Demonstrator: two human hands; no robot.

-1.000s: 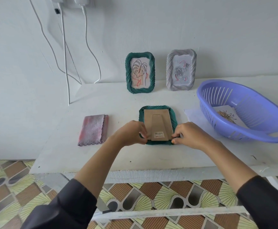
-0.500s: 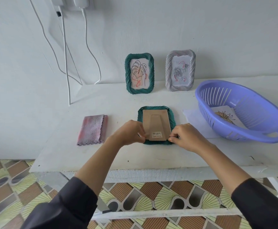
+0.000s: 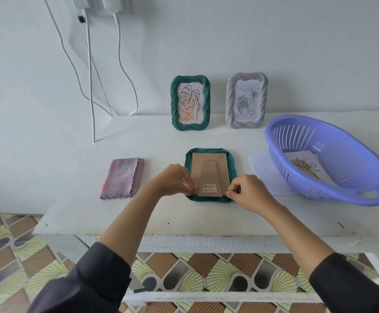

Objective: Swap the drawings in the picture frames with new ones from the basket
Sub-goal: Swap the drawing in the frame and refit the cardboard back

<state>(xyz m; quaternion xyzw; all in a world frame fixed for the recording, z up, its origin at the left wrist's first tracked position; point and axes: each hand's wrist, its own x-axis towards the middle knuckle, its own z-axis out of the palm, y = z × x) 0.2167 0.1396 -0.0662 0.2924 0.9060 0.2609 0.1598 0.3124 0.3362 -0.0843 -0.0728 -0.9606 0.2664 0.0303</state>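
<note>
Green frame [image 3: 209, 199] lies face-down on the table [image 3: 161, 219] at your 12 o'clock, cardboard backing [image 3: 209, 171] up (barcode sticker near its lower edge). Your left hand [image 3: 172, 180] pinches the cardboard backing at its left edge, your right hand [image 3: 249, 193] at its lower right corner. Farther off: folded cloth [image 3: 123, 177] at 10, basket [image 3: 353, 154] holding a drawing [image 3: 305, 166] at 2, standing green frame [image 3: 175, 102] at 12, grey frame [image 3: 230, 102] at 1.

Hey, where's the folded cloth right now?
In the head view the folded cloth lies flat at the left of the white table, left of the left hand and the face-down green frame.
</note>
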